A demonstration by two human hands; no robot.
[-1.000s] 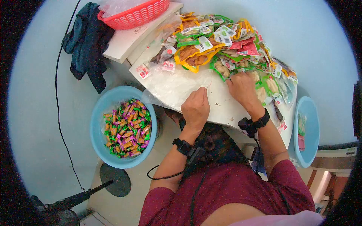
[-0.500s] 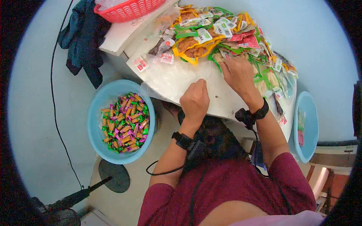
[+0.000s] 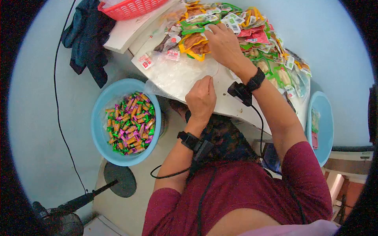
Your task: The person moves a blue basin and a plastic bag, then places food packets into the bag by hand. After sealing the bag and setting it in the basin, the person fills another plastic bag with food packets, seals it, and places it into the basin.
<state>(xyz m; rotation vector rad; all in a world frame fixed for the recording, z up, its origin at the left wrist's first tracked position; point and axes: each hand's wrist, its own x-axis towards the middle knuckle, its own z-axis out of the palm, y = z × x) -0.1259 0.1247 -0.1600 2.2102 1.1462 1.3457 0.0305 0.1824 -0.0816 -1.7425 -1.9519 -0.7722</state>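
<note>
My left hand (image 3: 201,98) is closed in a pinch at the near edge of a clear plastic bag (image 3: 173,74), which lies spread over the white table (image 3: 226,94). Farther forward, my right hand (image 3: 226,45) reaches onto a heap of sealed food packets (image 3: 256,35). Its fingers are bent down and closed on a packet with a pale label, whose body is mostly hidden by the hand. Beside those fingers lies a yellow-edged packet (image 3: 193,42) with brown contents. Green-edged packets (image 3: 281,76) with pale contents lie at the heap's right side.
A blue basin (image 3: 96,129) of small wrapped snacks (image 3: 132,124) stands left of the table. Another blue basin (image 3: 327,129) with a few packets is at the right. A red basket (image 3: 134,11) and dark clothing (image 3: 86,39) are at upper left; a black stand (image 3: 120,181) is below.
My right hand has moved left and farther forward over the heap, from green-edged packets to beside the yellow-edged one. My left hand has shifted slightly, still pinched. More of the clear bag shows.
</note>
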